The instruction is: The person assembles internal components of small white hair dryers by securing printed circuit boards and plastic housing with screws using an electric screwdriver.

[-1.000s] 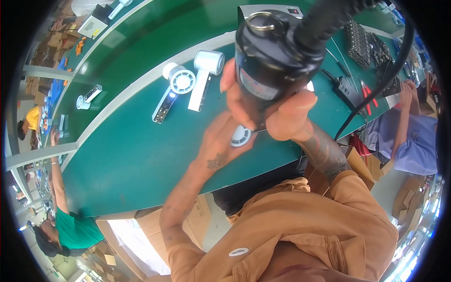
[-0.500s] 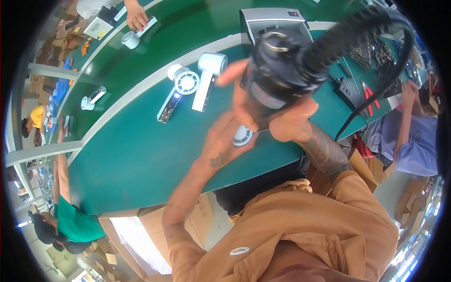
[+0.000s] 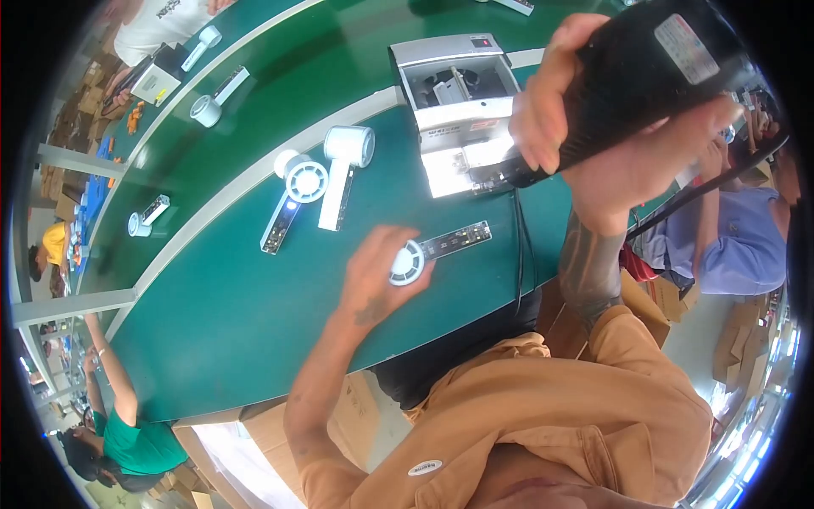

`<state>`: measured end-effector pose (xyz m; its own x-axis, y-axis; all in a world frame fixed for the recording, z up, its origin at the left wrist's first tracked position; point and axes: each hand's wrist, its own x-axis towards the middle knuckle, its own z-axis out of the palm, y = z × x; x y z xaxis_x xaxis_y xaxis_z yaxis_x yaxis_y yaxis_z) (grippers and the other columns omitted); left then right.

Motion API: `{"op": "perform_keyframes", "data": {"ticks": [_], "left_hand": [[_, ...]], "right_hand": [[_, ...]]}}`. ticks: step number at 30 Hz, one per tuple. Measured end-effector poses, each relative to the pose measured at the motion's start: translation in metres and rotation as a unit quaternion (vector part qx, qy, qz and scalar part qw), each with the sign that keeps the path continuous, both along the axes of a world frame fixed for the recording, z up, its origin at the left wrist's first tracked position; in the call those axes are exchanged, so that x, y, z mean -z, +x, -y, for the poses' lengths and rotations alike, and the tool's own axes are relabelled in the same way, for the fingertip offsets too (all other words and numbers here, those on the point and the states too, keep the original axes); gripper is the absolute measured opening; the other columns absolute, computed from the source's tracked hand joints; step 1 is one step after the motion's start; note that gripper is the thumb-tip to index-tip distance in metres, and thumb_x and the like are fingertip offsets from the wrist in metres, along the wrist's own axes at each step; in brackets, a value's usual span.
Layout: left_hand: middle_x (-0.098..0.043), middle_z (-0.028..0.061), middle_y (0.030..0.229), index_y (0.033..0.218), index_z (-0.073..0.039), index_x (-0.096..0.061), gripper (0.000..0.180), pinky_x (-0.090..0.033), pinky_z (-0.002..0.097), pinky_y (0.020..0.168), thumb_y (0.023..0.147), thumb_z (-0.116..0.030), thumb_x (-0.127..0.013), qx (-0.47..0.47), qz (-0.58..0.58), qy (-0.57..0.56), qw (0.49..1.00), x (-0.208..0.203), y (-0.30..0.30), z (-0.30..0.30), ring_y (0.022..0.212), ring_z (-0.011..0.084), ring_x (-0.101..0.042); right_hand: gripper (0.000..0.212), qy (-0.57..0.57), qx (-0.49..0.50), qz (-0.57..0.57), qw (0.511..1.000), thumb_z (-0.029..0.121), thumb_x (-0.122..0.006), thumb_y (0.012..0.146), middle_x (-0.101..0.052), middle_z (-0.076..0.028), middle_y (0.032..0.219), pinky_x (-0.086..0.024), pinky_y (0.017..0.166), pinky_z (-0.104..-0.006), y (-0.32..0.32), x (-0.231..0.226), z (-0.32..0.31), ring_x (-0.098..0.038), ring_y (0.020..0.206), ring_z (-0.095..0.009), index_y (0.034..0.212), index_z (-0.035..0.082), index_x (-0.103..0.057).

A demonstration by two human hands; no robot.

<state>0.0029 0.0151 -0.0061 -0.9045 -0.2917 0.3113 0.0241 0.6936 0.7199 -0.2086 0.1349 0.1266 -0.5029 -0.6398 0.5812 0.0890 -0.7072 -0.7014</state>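
My left hand (image 3: 373, 273) is closed around the round white head of a small handheld fan (image 3: 408, 265). The fan lies low over the green bench, its open handle showing a dark circuit board that points right. High on the right, my right hand (image 3: 604, 182) grips a thick black electric screwdriver (image 3: 632, 97), tilted so that its bit end points down and left. That end meets the bright front of a grey box-shaped screw feeder (image 3: 458, 119); whether the tip touches it cannot be made out in the glare.
Two more white fans (image 3: 348, 148) (image 3: 303, 180) lie left of the feeder, one with a lit spot. Beyond a pale rail, a green belt (image 3: 280, 72) carries further fans. Dark cables (image 3: 519, 254) hang over the bench's near edge. Other people sit at left and right.
My right hand has lifted the screwdriver off the fan and swung it up and right to the screw feeder. The fan's circuit board now shows; my left hand has shifted slightly left.
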Motion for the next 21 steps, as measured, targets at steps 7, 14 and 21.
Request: {"op": "perform_keyframes", "data": {"ticks": [7,14,21], "left_hand": [[-0.064,0.0135,0.098,0.105,-0.002,-0.063,0.039,-0.054,0.0356,0.073,0.071,-0.008,-0.082,0.000,-0.009,0.012,1.000,-0.002,-0.003,-0.001,0.085,0.0296,-0.065],[-0.064,0.0134,0.098,0.105,-0.002,-0.063,0.040,-0.054,0.0362,0.072,0.071,-0.008,-0.082,0.004,-0.019,0.009,1.000,0.000,-0.001,0.001,0.085,0.0298,-0.065],[-0.064,0.0132,0.098,0.106,-0.002,-0.063,0.040,-0.053,0.0365,0.073,0.071,-0.008,-0.082,0.005,-0.018,0.007,1.000,0.003,0.000,0.002,0.085,0.0307,-0.064]], "right_hand": [[0.096,0.179,0.181,0.038,0.966,0.086,-0.024,0.084,-0.055,-0.011,0.056,-0.044,0.040,-0.0271,0.006,-0.002,0.024,-0.051,0.039,-0.019,0.100,-0.004,-0.053],[0.098,0.160,0.205,-0.031,0.965,0.090,-0.021,0.081,-0.051,-0.009,0.056,-0.039,0.041,-0.0271,0.000,0.025,0.021,-0.045,0.040,-0.015,0.102,0.000,-0.054],[0.096,0.185,0.179,-0.048,0.965,0.084,-0.023,0.086,-0.053,-0.006,0.056,-0.038,0.042,-0.0252,0.015,0.035,0.013,-0.046,0.042,-0.012,0.103,-0.005,-0.055]]}}
